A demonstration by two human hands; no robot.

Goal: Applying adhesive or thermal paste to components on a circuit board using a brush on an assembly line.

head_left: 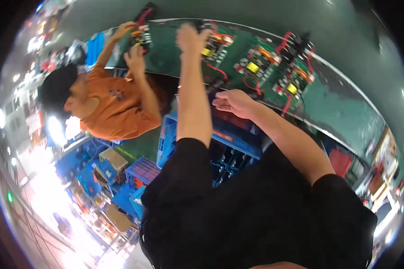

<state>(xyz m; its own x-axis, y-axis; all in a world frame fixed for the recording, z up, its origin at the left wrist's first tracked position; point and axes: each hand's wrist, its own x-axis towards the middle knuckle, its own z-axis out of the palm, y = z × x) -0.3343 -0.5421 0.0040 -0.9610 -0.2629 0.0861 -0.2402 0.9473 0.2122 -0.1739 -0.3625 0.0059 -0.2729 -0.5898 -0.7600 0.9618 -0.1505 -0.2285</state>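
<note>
My left hand (192,39) reaches out over the green workbench and is smeared by motion. Its fingers look spread from the thumb, with nothing visible in them. Just to its right lies a circuit board (214,50) with a yellow part and red wires. My right hand (234,103) hovers by the bench's near edge, fingers stretched out and holding nothing. Beyond it are a second circuit board (256,65) and a third circuit board (293,83), each with a yellow block and red leads. A black part with red wires (296,47) sits beside these two.
Below my arms stands a blue crate (238,148) with dark parts inside. At my left a person in an orange shirt (119,107) works on another circuit board (141,38). More blue crates (141,170) stand on the floor behind that person. A red item (340,162) is at the right.
</note>
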